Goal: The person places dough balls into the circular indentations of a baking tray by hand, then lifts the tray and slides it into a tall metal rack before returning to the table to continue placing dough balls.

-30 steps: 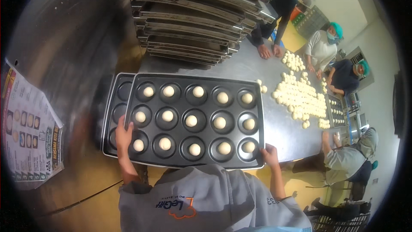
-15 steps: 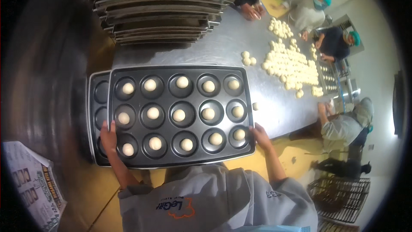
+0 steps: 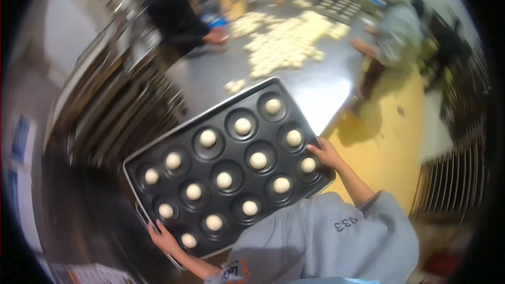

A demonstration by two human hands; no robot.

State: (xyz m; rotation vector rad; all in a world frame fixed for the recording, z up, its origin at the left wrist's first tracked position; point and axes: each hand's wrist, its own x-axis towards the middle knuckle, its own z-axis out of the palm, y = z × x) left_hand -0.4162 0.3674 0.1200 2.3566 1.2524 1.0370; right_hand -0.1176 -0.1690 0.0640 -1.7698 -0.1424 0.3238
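Gripping dark tray: our left hand, our right hand, opposite ends, seemingly for balance; dough balls, one per cup.

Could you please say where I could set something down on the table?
The widest bare patch of steel table lies between the big dough-ball pile and the baking pan, toward the table's right edge. Another lies between the small dough-ball cluster and the blurred tray stack. Crowded: the pile and the pan, which bears fifteen dough balls.
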